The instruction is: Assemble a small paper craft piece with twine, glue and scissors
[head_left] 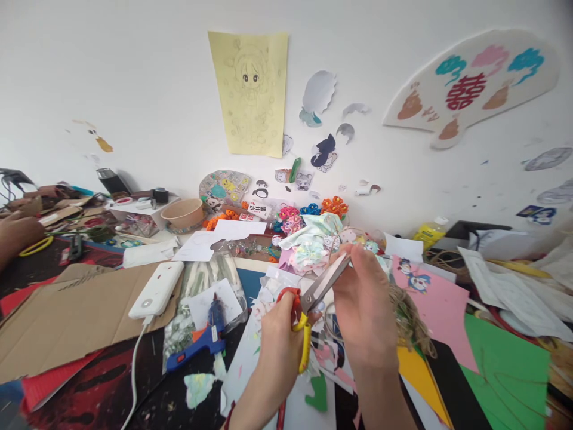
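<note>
A pair of scissors (308,310) with one red and one yellow handle is in my left hand (277,343), fingers wrapped around the handles. Its blades slant up and to the right. My right hand (364,307) is raised at the blade tips, with its thumb and fingers pinched together there. What those fingers hold is too small and partly hidden to name. Behind the hands is a heap of pale tie-dyed fabric (313,242). A bundle of brown twine (409,319) lies just right of my right hand. Beneath the hands, paper scraps cover a white sheet (244,373).
A blue glue gun (201,340), a white power bank (156,289) with its cable and flat cardboard (89,310) lie left. Pink paper (434,304) and green paper (505,370) lie right. Another person's hand (20,236) is at the far left. A wall stands behind.
</note>
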Demonstrator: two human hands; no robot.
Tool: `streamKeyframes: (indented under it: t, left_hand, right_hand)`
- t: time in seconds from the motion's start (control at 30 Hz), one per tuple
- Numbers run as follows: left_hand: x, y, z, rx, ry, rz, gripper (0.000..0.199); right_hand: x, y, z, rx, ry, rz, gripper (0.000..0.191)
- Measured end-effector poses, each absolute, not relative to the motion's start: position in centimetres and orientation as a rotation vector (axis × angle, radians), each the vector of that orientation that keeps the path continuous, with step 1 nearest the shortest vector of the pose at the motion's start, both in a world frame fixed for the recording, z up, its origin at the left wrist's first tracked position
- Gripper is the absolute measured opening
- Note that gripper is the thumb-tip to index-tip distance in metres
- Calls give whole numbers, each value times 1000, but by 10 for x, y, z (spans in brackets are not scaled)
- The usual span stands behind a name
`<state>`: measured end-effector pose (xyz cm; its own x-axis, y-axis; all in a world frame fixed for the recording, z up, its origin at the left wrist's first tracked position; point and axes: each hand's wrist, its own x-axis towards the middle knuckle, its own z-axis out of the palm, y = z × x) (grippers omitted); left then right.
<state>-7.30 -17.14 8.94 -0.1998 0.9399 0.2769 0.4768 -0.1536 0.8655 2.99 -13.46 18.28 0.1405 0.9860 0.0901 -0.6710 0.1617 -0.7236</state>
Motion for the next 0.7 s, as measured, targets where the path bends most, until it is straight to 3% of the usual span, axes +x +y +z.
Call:
streamKeyframes:
  t: [0.5, 0.7]
  left_hand:
    - [-71, -171, 93, 1636, 1773, 1223, 13]
    - [-73, -173, 92, 1698, 1774, 1297, 19]
  right_hand:
    - [29, -134, 183, -595, -687, 1282, 30]
    - [30, -133, 182, -600, -663, 1297, 31]
